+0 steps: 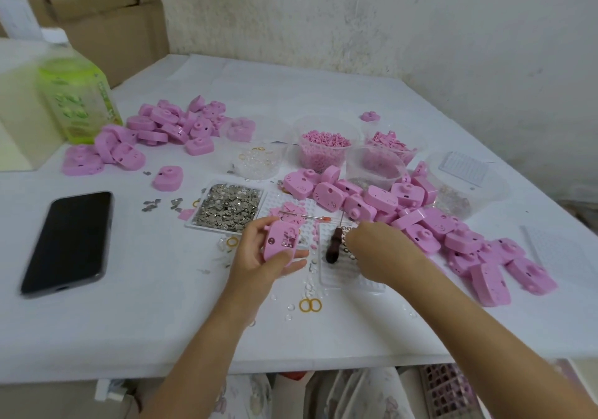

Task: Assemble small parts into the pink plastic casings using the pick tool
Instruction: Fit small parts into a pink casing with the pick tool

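Observation:
My left hand (259, 256) holds one pink plastic casing (281, 240) tilted, its open side with small metal parts facing me. My right hand (378, 250) hovers with fingers curled down over a clear dimpled tray (339, 273) of tiny rings. The pick tool (334, 244), dark wooden handle and thin metal tip, lies on that tray just left of my right fingertips. The fingers hide whether they pinch anything. A second thin needle with an orange end (305, 216) lies on a white tray behind the casing.
Pink casings are heaped at right (420, 221) and back left (161, 127). A tray of metal clips (229, 206), tubs of pink bits (323, 148), a phone (69, 240) and a green bottle (77, 101) surround the work spot. The table's front edge (291, 367) is close.

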